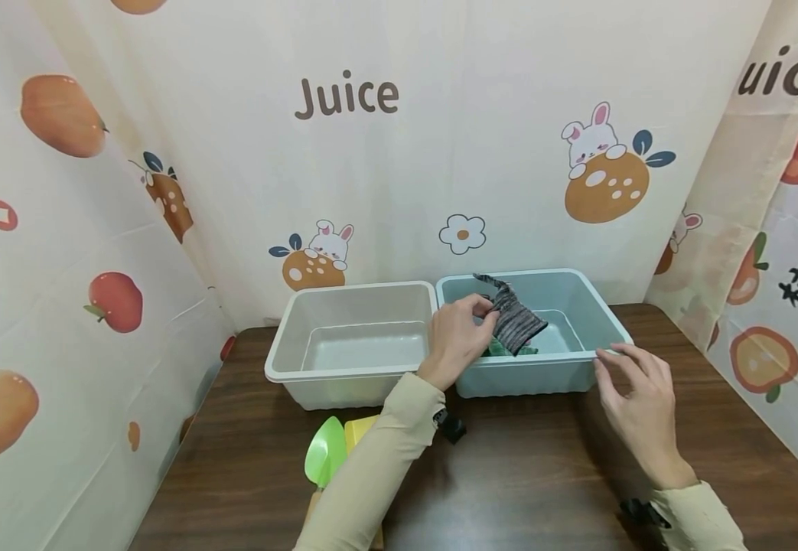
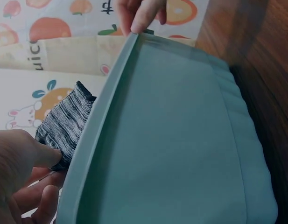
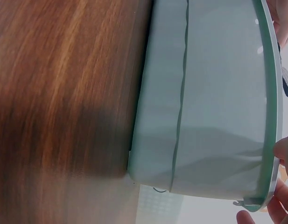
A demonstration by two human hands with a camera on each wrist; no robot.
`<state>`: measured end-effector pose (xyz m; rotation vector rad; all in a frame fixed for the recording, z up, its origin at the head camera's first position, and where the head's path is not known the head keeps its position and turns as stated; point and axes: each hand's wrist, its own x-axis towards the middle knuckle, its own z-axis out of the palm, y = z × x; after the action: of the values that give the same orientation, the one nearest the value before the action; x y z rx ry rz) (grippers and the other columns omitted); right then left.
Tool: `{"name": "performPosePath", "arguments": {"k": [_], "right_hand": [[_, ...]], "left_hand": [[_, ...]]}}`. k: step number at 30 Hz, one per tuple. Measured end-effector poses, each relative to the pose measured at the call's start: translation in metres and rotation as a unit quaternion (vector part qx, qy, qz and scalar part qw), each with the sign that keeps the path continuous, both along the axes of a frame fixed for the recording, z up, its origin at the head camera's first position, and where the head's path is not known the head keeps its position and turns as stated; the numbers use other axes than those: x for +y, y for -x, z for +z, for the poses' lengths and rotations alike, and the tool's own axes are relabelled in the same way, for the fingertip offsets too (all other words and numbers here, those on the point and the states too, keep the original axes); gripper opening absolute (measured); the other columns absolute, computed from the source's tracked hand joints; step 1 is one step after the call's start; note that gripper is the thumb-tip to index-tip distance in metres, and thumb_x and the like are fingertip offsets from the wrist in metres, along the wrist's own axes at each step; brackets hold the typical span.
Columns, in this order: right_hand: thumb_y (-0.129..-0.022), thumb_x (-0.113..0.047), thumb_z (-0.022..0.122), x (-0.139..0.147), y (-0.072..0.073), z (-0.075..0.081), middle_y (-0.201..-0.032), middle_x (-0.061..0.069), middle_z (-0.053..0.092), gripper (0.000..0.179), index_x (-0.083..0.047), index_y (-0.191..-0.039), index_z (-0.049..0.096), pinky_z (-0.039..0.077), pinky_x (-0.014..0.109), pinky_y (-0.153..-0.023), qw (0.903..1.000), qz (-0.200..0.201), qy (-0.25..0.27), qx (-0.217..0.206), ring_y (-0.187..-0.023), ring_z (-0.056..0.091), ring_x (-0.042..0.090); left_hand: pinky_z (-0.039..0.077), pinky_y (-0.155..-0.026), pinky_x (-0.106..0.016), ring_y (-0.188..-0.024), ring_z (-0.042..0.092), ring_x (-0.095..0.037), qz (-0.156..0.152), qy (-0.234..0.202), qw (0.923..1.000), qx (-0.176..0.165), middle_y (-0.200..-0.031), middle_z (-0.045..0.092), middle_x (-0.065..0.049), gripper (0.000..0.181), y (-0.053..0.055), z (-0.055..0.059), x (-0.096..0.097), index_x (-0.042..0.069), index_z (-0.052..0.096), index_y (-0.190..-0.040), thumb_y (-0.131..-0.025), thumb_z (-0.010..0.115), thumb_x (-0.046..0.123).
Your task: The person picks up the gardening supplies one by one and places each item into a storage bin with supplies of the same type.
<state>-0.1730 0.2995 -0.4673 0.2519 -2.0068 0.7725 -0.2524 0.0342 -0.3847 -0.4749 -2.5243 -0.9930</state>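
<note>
The left hand [image 1: 457,340] pinches a grey striped knit [image 1: 519,321] over the blue bin [image 1: 526,378]; the right hand [image 1: 640,402] grips that bin's rim around four o'clock. At nine o'clock, just beside it, a beige bin [image 1: 343,392] stands on the table [image 1: 509,482].

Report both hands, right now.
Left hand: closed, pinching the grey knit item.
Right hand: closed, gripping the rim of the blue bin.

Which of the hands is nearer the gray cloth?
Left. The left hand pinches the gray cloth; the right hand is apart from it, touching the blue bin near its front right corner.
</note>
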Motion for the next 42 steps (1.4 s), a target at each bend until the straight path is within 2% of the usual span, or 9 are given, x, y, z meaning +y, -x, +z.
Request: {"name": "performPosePath", "arguments": {"k": [10,16,26,32,35,42], "right_hand": [[-0.079,0.009,0.083,0.0,0.0,-0.001,-0.114,0.026,0.072,0.028,0.003,-0.106,0.08,0.029,0.022,-0.102,1.0,-0.002,-0.003,0.003,-0.109,0.057,0.049],[-0.077,0.01,0.084,0.001,-0.001,-0.001,-0.114,0.026,0.072,0.029,0.003,-0.105,0.08,0.029,0.021,-0.102,1.0,-0.003,0.0,0.005,-0.108,0.057,0.049],[-0.079,0.009,0.083,0.0,-0.003,-0.001,-0.115,0.026,0.071,0.027,0.004,-0.106,0.08,0.028,0.02,-0.102,1.0,-0.003,-0.003,-0.005,-0.109,0.056,0.05],[-0.081,0.008,0.082,-0.001,-0.003,-0.001,-0.116,0.026,0.071,0.026,0.004,-0.107,0.079,0.028,0.021,-0.101,0.9999,-0.004,-0.005,-0.015,-0.11,0.056,0.049],[-0.079,0.01,0.083,-0.001,-0.002,-0.001,-0.116,0.026,0.071,0.029,0.003,-0.106,0.08,0.028,0.021,-0.102,1.0,-0.004,-0.005,-0.008,-0.11,0.056,0.049],[-0.078,0.011,0.085,-0.002,-0.001,0.0,-0.115,0.025,0.072,0.03,0.002,-0.106,0.08,0.029,0.023,-0.102,1.0,-0.004,0.0,-0.006,-0.11,0.057,0.048]], "left_hand": [[0.041,-0.056,-0.018,-0.069,0.068,-0.007,0.019,0.059,0.9981,0.0,-0.1,0.083,0.011,0.018,0.008,0.003,0.002,0.024,0.082,-0.109,-0.104,0.069,0.035],[0.037,-0.051,-0.017,-0.066,0.067,-0.005,0.024,0.095,0.9952,0.001,-0.101,0.082,0.013,0.018,0.011,0.005,0.008,0.026,0.082,-0.11,-0.104,0.068,0.037],[0.039,-0.053,-0.016,-0.062,0.062,-0.002,0.001,0.109,0.994,-0.004,-0.103,0.082,0.012,0.019,0.011,0.005,0.012,0.026,0.081,-0.114,-0.105,0.067,0.035],[0.037,-0.048,-0.02,-0.054,0.053,-0.006,-0.019,0.119,0.9922,-0.033,-0.117,0.081,0.006,0.023,0.012,0.006,0.009,0.022,0.078,-0.122,-0.104,0.068,0.033],[0.037,-0.047,-0.02,-0.058,0.052,-0.006,-0.025,0.119,0.9918,-0.038,-0.123,0.08,0.006,0.024,0.013,0.006,0.006,0.022,0.077,-0.123,-0.103,0.068,0.032],[0.038,-0.046,-0.02,-0.061,0.054,-0.007,-0.033,0.12,0.9916,-0.035,-0.121,0.08,0.007,0.024,0.008,0.008,0.002,0.024,0.078,-0.122,-0.102,0.069,0.033]]}}
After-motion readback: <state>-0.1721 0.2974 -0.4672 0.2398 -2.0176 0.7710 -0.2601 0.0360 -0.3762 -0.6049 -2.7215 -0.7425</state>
